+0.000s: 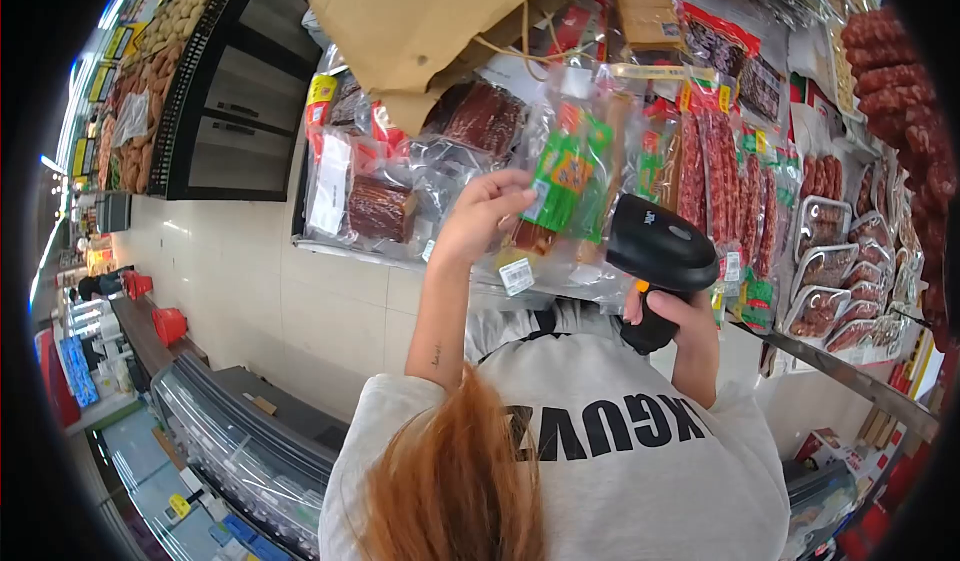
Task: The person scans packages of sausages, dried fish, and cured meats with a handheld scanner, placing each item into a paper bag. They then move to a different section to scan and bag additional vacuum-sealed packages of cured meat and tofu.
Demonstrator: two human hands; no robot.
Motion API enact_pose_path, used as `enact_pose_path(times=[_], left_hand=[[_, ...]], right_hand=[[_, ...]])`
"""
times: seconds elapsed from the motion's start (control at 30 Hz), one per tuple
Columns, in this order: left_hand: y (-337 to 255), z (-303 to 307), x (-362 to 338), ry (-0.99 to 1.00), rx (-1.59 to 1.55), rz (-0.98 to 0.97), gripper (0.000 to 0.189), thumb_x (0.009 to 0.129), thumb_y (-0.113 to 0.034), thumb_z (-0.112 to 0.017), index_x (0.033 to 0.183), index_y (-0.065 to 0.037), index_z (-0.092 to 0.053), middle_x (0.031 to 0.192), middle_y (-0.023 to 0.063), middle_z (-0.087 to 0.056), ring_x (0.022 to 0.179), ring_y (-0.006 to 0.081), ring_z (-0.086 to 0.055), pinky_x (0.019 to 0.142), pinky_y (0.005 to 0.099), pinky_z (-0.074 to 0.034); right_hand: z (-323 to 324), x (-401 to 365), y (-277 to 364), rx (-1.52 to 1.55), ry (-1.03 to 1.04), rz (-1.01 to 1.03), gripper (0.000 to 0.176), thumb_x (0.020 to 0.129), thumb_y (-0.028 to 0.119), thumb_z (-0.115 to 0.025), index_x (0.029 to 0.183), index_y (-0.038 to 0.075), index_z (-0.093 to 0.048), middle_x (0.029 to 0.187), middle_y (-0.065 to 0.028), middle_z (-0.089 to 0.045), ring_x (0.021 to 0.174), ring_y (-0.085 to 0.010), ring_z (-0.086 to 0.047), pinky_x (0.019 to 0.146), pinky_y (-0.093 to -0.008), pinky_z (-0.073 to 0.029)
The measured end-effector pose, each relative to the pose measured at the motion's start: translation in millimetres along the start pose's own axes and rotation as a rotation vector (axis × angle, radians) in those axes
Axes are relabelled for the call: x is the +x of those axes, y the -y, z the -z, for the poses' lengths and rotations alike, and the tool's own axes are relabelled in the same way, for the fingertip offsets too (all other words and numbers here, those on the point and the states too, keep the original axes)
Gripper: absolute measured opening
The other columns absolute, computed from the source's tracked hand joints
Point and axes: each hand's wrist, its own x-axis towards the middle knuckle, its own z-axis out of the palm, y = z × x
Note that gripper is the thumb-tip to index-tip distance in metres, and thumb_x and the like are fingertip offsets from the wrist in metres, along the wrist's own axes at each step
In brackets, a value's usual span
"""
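Observation:
My right hand (680, 321) is wrapped round the handle of a black barcode scanner (662, 244), whose head points left over the packets. My left hand (490, 211) has its fingers bent together at the left edge of a clear plastic packet of cured meat with a green label (563, 176). A white barcode sticker (516, 277) shows at that packet's lower end. Left of my left hand lies a vacuum-packed slab of dark cured meat (380, 211). Beside the scanner are packs of red sausages (710, 161).
A large brown paper sheet or bag (430, 21) with cord covers the back of the display. Trays of wrapped sausages (822, 223) stand at right, with sausages hanging (890, 81) above. A dark produce stand (240, 111) is at left, a glass-fronted case (230, 431) lower left.

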Motion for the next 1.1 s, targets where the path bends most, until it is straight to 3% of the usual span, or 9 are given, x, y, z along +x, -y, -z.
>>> enact_pose_path(times=[0.03,0.13,0.17,0.3,0.37,0.43,0.57,0.8,1.1], left_hand=[[-0.7,2.2,-1.6,-0.096,-0.054,-0.094,0.023,0.072,-0.005,-0.055,0.094,0.001,-0.052,0.060,-0.0061,-0.046,0.046,-0.0004,-0.032,0.040,0.0153,-0.022],[-13.9,7.3,-11.0,-0.211,-0.151,-0.314,0.022,0.074,-0.006,-0.054,0.095,0.000,-0.052,0.063,-0.0051,-0.048,0.046,-0.0013,-0.030,0.040,0.0146,-0.021],[-19.8,8.5,-13.3,-0.290,-0.147,-0.416,0.022,0.074,-0.006,-0.054,0.095,0.000,-0.052,0.064,-0.0054,-0.048,0.046,-0.0015,-0.029,0.041,0.0145,-0.020],[-26.5,14.4,-14.2,-0.304,-0.090,-0.525,0.022,0.074,-0.007,-0.055,0.095,0.000,-0.052,0.058,-0.0084,-0.038,0.048,-0.0011,-0.027,0.042,0.0143,-0.019],[-27.5,16.8,-13.9,-0.290,-0.099,-0.534,0.023,0.074,-0.007,-0.055,0.096,0.000,-0.052,0.056,-0.0091,-0.035,0.048,-0.0009,-0.027,0.043,0.0140,-0.019],[-30.3,20.4,-13.0,-0.266,-0.034,-0.503,0.025,0.074,-0.007,-0.056,0.097,0.001,-0.051,0.056,-0.0091,-0.036,0.049,-0.0009,-0.028,0.044,0.0143,-0.020],[-33.2,28.5,-7.9,-0.191,-0.009,-0.443,0.026,0.075,-0.007,-0.055,0.099,0.001,-0.051,0.058,-0.0078,-0.040,0.051,-0.0005,-0.031,0.046,0.0145,-0.023],[-33.5,28.2,-2.5,-0.149,-0.010,-0.401,0.026,0.075,-0.007,-0.054,0.099,0.002,-0.050,0.059,-0.0074,-0.042,0.053,0.0001,-0.034,0.048,0.0147,-0.027],[-26.1,32.1,5.2,-0.190,-0.051,-0.373,0.025,0.075,-0.007,-0.054,0.098,0.001,-0.051,0.056,-0.0092,-0.037,0.049,-0.0002,-0.025,0.044,0.0153,-0.018]], right_hand=[[-6.4,-1.2,-0.4,-0.005,0.012,0.002,0.047,0.065,0.012,-0.055,0.105,-0.008,-0.040,0.063,-0.0146,-0.053,0.053,-0.0179,-0.051,0.051,-0.0255,-0.042],[-31.1,-6.6,6.2,-0.421,-0.076,0.153,0.047,0.063,0.013,-0.063,0.104,-0.001,-0.046,0.080,-0.0109,-0.059,0.077,-0.0172,-0.057,0.073,-0.0283,-0.041],[-29.5,-8.5,5.6,-0.694,-0.022,0.155,0.046,0.060,0.014,-0.064,0.101,-0.002,-0.048,0.078,-0.0138,-0.059,0.077,-0.0221,-0.059,0.069,-0.0290,-0.043],[-53.7,4.7,-5.4,-0.833,-0.042,0.047,0.041,0.059,0.015,-0.063,0.094,-0.002,-0.051,0.074,-0.0192,-0.057,0.071,-0.0316,-0.057,0.063,-0.0326,-0.044],[-60.8,11.4,-9.6,-0.840,-0.037,0.021,0.039,0.060,0.016,-0.062,0.093,-0.002,-0.051,0.073,-0.0204,-0.056,0.069,-0.0342,-0.055,0.062,-0.0342,-0.044],[-66.7,14.8,-11.2,-0.889,-0.020,-0.020,0.028,0.061,0.010,-0.062,0.086,-0.002,-0.054,0.074,-0.0154,-0.058,0.069,-0.0244,-0.058,0.064,-0.0295,-0.042],[-70.3,19.9,-14.0,-0.873,-0.030,0.063,0.044,0.061,0.019,-0.062,0.098,0.000,-0.049,0.070,-0.0200,-0.056,0.065,-0.0353,-0.055,0.059,-0.0357,-0.044],[-69.3,22.8,-23.4,-0.860,-0.048,0.046,0.047,0.061,0.019,-0.062,0.101,0.001,-0.047,0.071,-0.0200,-0.056,0.065,-0.0357,-0.055,0.059,-0.0359,-0.044],[-57.8,22.1,-20.2,-0.892,-0.071,0.049,0.043,0.060,0.019,-0.063,0.095,-0.001,-0.050,0.070,-0.0199,-0.056,0.065,-0.0352,-0.055,0.058,-0.0363,-0.043]])
